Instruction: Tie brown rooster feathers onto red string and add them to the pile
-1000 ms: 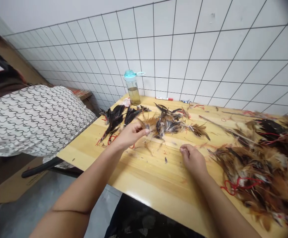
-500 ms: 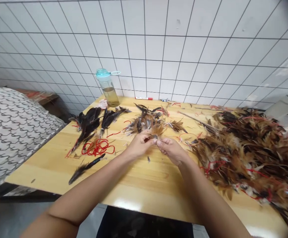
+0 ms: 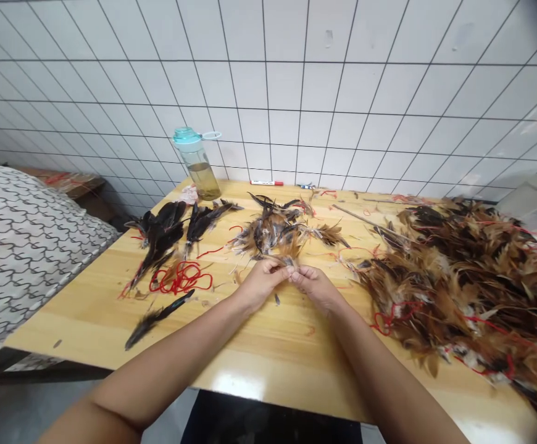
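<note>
from where i stand, two bare hands meet above the middle of a pale wooden counter. the left hand pinches a small tuft of brown feathers between thumb and forefinger. the right hand comes in from the other side, its fingertips touching the left's; whether it grips the quills too, i cannot tell. the tuft lies just beyond both sets of fingertips, base toward the person, its long axis pointing away and slightly right, toward a loose mixed pile just behind it. a big brown feather heap spreads on the right, nearer the right hand. tangled red string and one dark feather lie to the left, nearer the left hand and forearm.
</note>
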Action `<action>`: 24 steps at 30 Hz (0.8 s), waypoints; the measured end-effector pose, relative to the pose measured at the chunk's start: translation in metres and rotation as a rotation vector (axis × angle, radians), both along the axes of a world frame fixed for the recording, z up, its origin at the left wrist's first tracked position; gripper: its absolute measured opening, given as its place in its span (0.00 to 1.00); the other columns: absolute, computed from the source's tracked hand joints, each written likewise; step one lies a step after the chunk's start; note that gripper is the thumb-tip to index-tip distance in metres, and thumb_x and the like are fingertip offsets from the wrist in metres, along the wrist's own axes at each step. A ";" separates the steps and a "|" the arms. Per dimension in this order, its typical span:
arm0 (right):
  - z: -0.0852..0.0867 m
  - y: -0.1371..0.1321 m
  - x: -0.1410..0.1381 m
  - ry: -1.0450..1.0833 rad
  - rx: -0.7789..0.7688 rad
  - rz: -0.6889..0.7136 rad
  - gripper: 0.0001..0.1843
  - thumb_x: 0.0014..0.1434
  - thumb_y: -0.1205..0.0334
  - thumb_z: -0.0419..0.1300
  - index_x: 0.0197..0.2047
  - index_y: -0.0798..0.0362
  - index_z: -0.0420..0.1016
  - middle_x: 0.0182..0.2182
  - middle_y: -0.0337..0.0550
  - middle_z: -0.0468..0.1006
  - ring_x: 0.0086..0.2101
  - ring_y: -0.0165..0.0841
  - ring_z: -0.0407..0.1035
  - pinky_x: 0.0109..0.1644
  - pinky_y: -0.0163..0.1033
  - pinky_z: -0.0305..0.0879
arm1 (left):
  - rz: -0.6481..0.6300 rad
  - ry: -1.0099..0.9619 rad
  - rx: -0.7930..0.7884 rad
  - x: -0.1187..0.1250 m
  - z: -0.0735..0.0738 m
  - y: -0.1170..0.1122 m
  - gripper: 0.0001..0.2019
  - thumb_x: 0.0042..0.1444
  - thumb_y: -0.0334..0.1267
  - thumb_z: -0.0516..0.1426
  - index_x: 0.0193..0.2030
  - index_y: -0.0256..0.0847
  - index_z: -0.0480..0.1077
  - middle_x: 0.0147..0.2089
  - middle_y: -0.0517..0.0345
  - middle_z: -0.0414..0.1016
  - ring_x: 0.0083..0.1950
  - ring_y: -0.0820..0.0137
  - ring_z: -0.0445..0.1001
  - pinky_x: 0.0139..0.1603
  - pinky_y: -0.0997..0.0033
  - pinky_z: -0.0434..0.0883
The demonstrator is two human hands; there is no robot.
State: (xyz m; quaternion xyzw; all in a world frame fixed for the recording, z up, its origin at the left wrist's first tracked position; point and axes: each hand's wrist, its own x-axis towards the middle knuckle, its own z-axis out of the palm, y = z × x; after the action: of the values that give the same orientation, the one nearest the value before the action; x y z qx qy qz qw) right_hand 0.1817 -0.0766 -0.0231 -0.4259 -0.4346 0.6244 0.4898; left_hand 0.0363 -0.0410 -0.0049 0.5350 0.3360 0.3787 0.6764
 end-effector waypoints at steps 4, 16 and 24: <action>-0.010 0.002 -0.001 -0.014 0.036 0.014 0.21 0.45 0.43 0.69 0.27 0.53 0.73 0.29 0.39 0.74 0.36 0.34 0.67 0.50 0.42 0.60 | -0.012 -0.023 0.003 -0.002 -0.001 0.000 0.16 0.44 0.47 0.68 0.30 0.34 0.78 0.29 0.55 0.77 0.34 0.72 0.72 0.41 0.73 0.68; -0.014 0.003 0.001 -0.053 0.120 0.010 0.22 0.46 0.42 0.68 0.29 0.53 0.73 0.29 0.38 0.73 0.34 0.32 0.65 0.48 0.41 0.61 | -0.001 0.066 0.116 -0.002 0.001 -0.002 0.16 0.47 0.48 0.66 0.30 0.35 0.74 0.29 0.56 0.75 0.36 0.70 0.72 0.43 0.70 0.69; -0.016 0.003 0.000 -0.100 0.127 0.003 0.24 0.49 0.39 0.64 0.28 0.53 0.70 0.28 0.38 0.71 0.34 0.32 0.64 0.47 0.41 0.61 | -0.035 0.061 0.005 -0.010 -0.006 0.003 0.19 0.42 0.48 0.68 0.32 0.33 0.72 0.31 0.55 0.76 0.36 0.70 0.73 0.42 0.69 0.69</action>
State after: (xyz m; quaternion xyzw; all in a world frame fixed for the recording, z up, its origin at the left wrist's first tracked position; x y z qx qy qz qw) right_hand 0.1815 -0.0740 -0.0389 -0.4239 -0.4980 0.5742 0.4926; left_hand 0.0266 -0.0381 -0.0110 0.5536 0.3462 0.3513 0.6711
